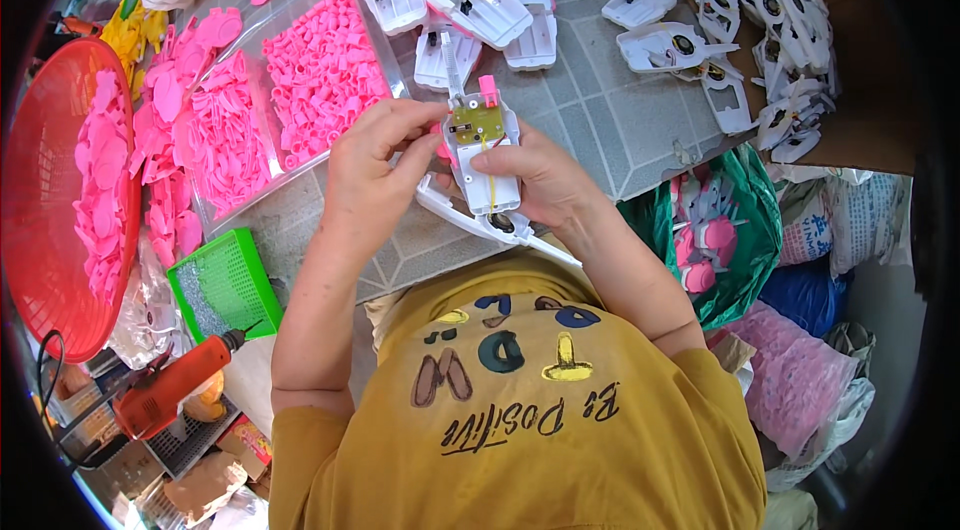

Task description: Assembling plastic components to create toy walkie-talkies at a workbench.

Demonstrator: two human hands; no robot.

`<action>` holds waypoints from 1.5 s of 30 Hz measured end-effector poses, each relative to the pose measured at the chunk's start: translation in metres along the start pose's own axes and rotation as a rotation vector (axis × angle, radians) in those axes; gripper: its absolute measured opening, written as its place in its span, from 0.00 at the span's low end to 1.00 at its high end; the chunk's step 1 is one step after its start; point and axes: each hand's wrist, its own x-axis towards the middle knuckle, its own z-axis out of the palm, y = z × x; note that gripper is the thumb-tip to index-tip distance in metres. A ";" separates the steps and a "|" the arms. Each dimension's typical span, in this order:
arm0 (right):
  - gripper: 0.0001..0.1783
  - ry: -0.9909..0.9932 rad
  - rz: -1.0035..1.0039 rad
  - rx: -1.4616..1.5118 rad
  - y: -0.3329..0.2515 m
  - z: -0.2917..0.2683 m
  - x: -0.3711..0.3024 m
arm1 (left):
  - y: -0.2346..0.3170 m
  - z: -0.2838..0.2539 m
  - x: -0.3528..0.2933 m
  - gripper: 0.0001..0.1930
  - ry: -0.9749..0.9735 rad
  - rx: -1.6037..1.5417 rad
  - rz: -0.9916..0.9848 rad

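Over the near edge of the table, my right hand (540, 175) grips a white plastic toy housing (490, 185), its thumb across the front. Inside the housing sits a green circuit board (478, 124), and a yellow wire runs down from it. A pink piece (488, 90) stands up at the housing's top, beside a pale antenna-like stem (453, 65). My left hand (375, 155) has its fingertips closed around a small pink part (440, 142) at the housing's left side. Below the hands lies a white shell with a speaker (502, 222), partly hidden by the held housing.
Left are a clear tray of pink parts (325, 70), a red basket (35, 200), a green basket of screws (262, 305) and an orange power drill (172, 390). White housings (475, 5) lie ahead. A cardboard box (870, 80) with white shells stands right, above a green bag (755, 260).
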 end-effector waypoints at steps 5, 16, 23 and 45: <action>0.34 0.023 -0.022 -0.098 0.001 0.003 -0.001 | -0.006 0.013 -0.005 0.16 0.096 -0.174 -0.117; 0.36 0.050 -0.047 -0.182 -0.001 0.010 -0.006 | 0.006 0.013 -0.003 0.14 0.151 -0.334 -0.206; 0.38 -0.004 -0.078 -0.222 -0.001 0.010 -0.008 | 0.005 0.010 -0.005 0.12 0.137 -0.177 -0.197; 0.27 0.034 -0.045 -0.153 0.000 0.009 -0.008 | 0.011 0.025 -0.007 0.12 0.275 -0.008 -0.009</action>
